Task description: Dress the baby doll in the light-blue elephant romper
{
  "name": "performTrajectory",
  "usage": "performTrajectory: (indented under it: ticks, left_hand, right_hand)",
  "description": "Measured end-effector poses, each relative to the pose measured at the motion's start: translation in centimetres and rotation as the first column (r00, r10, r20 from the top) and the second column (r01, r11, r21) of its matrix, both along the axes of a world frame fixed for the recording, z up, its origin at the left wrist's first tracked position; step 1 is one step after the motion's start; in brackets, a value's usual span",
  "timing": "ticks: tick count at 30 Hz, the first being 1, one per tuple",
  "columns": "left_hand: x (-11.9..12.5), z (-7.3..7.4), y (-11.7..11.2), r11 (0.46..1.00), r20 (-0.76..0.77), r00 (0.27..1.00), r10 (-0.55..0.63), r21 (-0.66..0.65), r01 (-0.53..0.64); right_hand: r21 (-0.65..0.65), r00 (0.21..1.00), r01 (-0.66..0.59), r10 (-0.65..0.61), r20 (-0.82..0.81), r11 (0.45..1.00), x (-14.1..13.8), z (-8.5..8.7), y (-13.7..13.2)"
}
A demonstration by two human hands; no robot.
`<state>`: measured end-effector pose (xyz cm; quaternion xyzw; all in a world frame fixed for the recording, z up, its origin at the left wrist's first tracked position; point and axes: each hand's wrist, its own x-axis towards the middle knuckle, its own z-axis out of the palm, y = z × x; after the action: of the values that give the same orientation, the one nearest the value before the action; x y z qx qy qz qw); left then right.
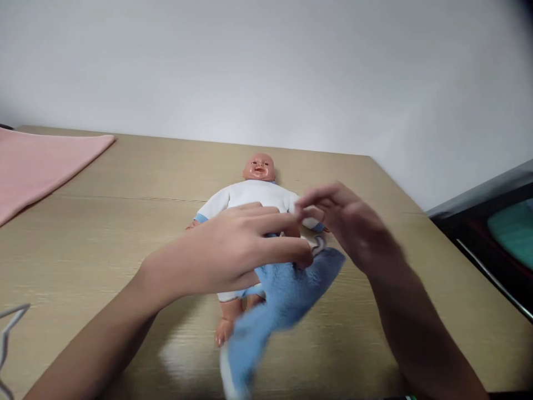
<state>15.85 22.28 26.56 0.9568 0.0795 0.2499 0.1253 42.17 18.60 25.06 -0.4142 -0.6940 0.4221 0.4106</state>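
A baby doll (254,191) in a white top with blue cuffs lies on its back in the middle of the wooden table (125,233), head away from me. My left hand (233,247) reaches over its belly, fingers closed on a fluffy blue cloth (275,303) that hangs down over the doll's legs. My right hand (341,219) hovers by the doll's left arm, thumb and fingers pinched together at the cloth's upper edge; it is blurred.
A pink cloth (37,166) lies at the table's far left corner. A white wire hanger tip (8,333) shows at the left edge. A dark piece of furniture with a teal patch (499,233) stands to the right. A white wall is behind.
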Motion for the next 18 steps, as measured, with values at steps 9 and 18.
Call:
performTrajectory:
  ticks: [9, 18]
  left_hand:
    - [-1.8, -1.2, 2.1, 0.75, 0.356, 0.934, 0.036, 0.607, -0.261]
    - [-2.0, -0.6, 1.5, 0.99, -0.096, 0.993, 0.066, 0.131, -0.053]
  right_hand:
    - [-0.388, 0.924, -0.217, 0.317, 0.215, 0.896, 1.0, -0.3, 1.5]
    - [0.082, 0.987, 0.097, -0.106, 0.117, 0.992, 1.9, -0.8, 2.1]
